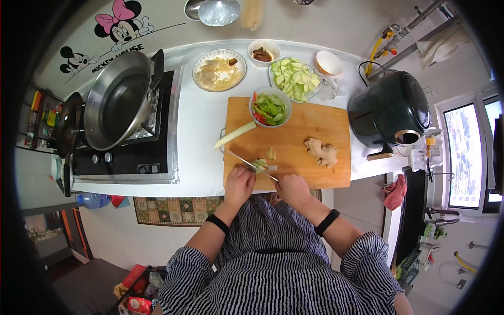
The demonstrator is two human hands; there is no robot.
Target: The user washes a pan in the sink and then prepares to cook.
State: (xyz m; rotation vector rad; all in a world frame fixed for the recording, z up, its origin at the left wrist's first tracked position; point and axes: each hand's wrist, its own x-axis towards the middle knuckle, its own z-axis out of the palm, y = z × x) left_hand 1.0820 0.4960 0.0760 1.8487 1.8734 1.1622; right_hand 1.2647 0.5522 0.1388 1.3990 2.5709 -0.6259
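My right hand (293,189) is closed around the handle of a kitchen knife at the near edge of a wooden cutting board (291,173). The knife's blade (248,162) slants away to the left, seen nearly edge-on. Just left of the blade, my left hand (239,183) rests on the board with its fingers curled; whether something is under them is hidden. Chopped pale-green pieces (260,164), seemingly scallion, lie against the blade's far side. Beyond them sits a small peeled piece (271,153), perhaps garlic or ginger. A long pale scallion stalk (236,134) overhangs the board's left edge.
Ginger root (321,151) and a bowl of cut peppers (269,107) occupy the board. Behind stand a plate of sliced green vegetable (295,80), a patterned plate (219,71) and two small bowls. A wok (118,100) sits on the left stove; an air fryer (388,110) stands right.
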